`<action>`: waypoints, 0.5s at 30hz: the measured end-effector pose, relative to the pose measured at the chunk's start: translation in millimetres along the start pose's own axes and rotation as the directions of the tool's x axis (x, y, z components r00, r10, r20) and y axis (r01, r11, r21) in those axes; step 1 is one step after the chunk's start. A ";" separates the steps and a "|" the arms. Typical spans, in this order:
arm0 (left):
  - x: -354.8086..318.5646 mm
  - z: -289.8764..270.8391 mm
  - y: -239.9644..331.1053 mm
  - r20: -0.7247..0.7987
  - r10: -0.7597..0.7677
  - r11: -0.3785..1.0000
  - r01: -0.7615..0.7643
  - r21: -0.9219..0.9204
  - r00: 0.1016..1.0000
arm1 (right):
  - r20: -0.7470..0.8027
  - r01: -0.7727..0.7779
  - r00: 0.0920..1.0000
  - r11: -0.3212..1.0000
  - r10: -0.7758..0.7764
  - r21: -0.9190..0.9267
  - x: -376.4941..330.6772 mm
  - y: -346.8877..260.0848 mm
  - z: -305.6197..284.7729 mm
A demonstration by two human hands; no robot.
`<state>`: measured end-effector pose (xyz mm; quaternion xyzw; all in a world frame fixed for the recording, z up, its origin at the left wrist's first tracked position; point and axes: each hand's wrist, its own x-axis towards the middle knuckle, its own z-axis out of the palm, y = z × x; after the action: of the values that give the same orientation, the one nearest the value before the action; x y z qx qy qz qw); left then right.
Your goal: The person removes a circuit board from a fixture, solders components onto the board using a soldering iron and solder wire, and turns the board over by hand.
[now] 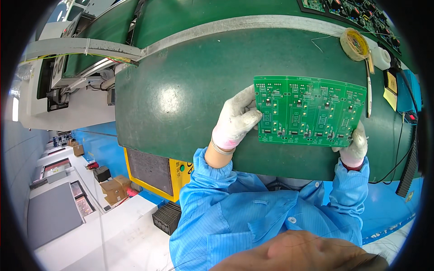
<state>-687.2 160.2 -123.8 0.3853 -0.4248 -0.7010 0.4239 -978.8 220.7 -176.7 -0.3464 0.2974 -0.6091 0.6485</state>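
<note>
A green printed circuit board point(309, 110) is held up over the green work table, its face with small mounted parts turned toward me. My left hand point(236, 118), in a white glove, is closed on the board's left edge, thumb on the front. At the lower right corner, my right hand point(356, 145) grips the board, also gloved; its fingers are partly hidden behind the board. Both forearms wear light blue sleeves.
The green table point(181, 81) has a metal rail point(226, 25) along its far side. At the right stand a roll of solder wire point(354, 44), a white bottle point(381, 58) and a blue device point(408, 92) with cables. More circuit boards point(352, 18) lie beyond the rail. A yellow-framed machine point(174, 174) stands below left.
</note>
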 end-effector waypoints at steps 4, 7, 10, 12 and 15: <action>1.9 0.0 -1.7 0.028 0.031 0.999 -0.031 0.014 0.999 | 0.054 -0.083 0.995 0.997 0.083 0.000 -0.4 -6.4 -8.6; 3.7 3.2 -0.8 0.015 0.016 0.999 -0.017 0.045 1.000 | 0.060 -0.137 0.988 0.989 0.140 -0.050 3.8 -11.3 -6.2; 5.2 8.6 0.5 -0.084 -0.067 0.979 0.082 0.187 0.994 | -0.276 -0.112 0.961 0.885 -0.019 -0.452 13.1 -15.0 8.6; 6.8 12.8 0.3 -0.091 -0.085 0.975 0.101 0.197 0.992 | -0.364 -0.106 0.895 0.669 -0.258 -0.736 21.3 -21.5 23.3; 7.3 20.5 -2.3 -0.119 -0.135 0.955 0.162 0.249 0.984 | -0.182 0.001 0.926 0.486 -0.330 -0.874 34.3 -37.0 48.2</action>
<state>-708.8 159.7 -120.2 0.5027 -0.4602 -0.6495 0.3372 -958.7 190.0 -117.3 -0.5442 0.6279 -0.4880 0.2674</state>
